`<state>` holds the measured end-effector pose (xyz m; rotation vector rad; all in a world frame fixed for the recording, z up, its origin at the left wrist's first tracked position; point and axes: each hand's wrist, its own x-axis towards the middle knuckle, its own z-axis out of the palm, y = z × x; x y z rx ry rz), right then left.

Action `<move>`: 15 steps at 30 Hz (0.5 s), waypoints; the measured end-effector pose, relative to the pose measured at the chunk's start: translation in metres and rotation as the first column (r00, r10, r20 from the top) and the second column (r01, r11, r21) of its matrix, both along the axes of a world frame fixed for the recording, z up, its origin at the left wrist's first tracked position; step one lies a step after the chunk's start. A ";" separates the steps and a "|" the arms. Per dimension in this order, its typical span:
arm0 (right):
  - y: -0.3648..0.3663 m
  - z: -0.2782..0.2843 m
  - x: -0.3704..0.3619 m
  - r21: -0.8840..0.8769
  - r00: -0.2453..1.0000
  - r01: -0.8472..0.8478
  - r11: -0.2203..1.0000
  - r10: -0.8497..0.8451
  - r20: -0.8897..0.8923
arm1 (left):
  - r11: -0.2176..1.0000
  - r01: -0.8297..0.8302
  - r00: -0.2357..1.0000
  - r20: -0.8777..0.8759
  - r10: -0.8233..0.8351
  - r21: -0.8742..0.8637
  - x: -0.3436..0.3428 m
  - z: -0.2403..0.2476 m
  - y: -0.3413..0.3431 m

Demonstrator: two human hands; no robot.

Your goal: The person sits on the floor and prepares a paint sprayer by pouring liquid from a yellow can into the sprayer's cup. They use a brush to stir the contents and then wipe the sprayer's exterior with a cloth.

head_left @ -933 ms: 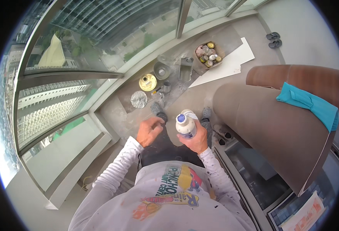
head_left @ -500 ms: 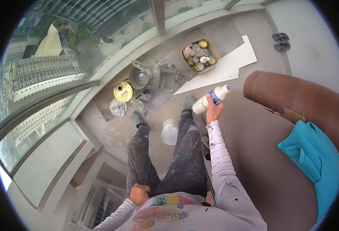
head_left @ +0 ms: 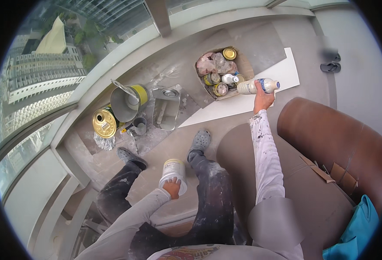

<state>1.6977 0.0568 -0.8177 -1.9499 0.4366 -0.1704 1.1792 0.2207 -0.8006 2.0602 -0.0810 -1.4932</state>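
The right hand [head_left: 264, 100] had swung outward with the plastic bottle [head_left: 247, 87], bringing it beside the cardboard box [head_left: 245, 63], while the left hand [head_left: 172, 189] had gone from the lap to the white pail [head_left: 173, 169]. The right grip was wrapped around the bottle; whether the left grasped or merely rested on the pail, I could not tell. A low swing might have knocked the crowded cans [head_left: 229, 53], and leaning weight could have tipped the pail. Smooth, milky plastic contrasted with dull cardboard and round, gold-coloured metal lids.
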 end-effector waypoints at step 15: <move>-0.022 -0.162 0.089 0.055 0.973 -0.199 0.979 0.191 0.129 | 0.972 0.166 0.986 0.026 -0.164 -0.164 -0.045 -0.115 0.012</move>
